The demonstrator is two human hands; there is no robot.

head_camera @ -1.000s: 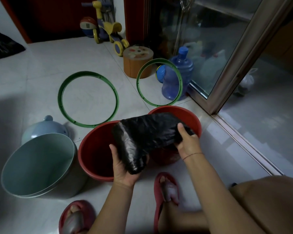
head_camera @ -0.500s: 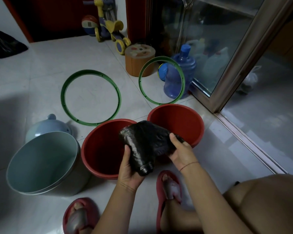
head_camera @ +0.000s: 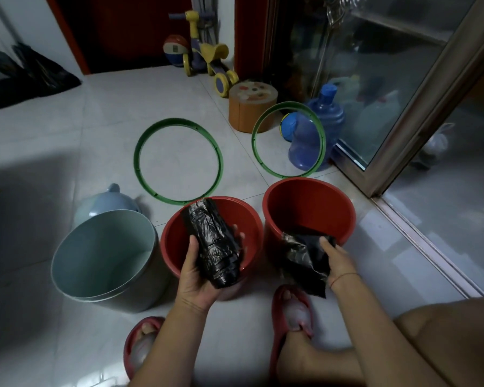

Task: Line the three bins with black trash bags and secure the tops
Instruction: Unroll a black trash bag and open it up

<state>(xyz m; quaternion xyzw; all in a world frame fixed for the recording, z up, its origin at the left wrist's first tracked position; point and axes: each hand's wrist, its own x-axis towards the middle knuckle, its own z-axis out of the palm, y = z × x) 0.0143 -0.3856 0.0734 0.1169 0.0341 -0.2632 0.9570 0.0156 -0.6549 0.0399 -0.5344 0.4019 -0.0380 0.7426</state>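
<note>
Three bins stand in a row on the tiled floor: a pale blue bin (head_camera: 101,255) at the left, a red bin (head_camera: 173,241) in the middle and a second red bin (head_camera: 308,202) at the right. Over the middle bin my left hand (head_camera: 199,277) grips a roll of black trash bags (head_camera: 213,244). A separate folded black bag (head_camera: 305,261) hangs in front of the right bin's near rim, pinched by my right hand (head_camera: 338,261). Two green rings lie beyond: one flat ring (head_camera: 136,163) and one leaning ring (head_camera: 323,135).
A pale blue lid (head_camera: 106,199) lies behind the blue bin. A blue water jug (head_camera: 319,127), an orange stool (head_camera: 249,104) and a toy scooter (head_camera: 207,57) stand at the back. A glass sliding door frame (head_camera: 419,113) runs along the right. My feet in red slippers (head_camera: 291,311) are close below.
The bundle held by both hands has come apart: my right hand pulled one bag off to the right bin, while my left hand kept the roll over the middle bin.
</note>
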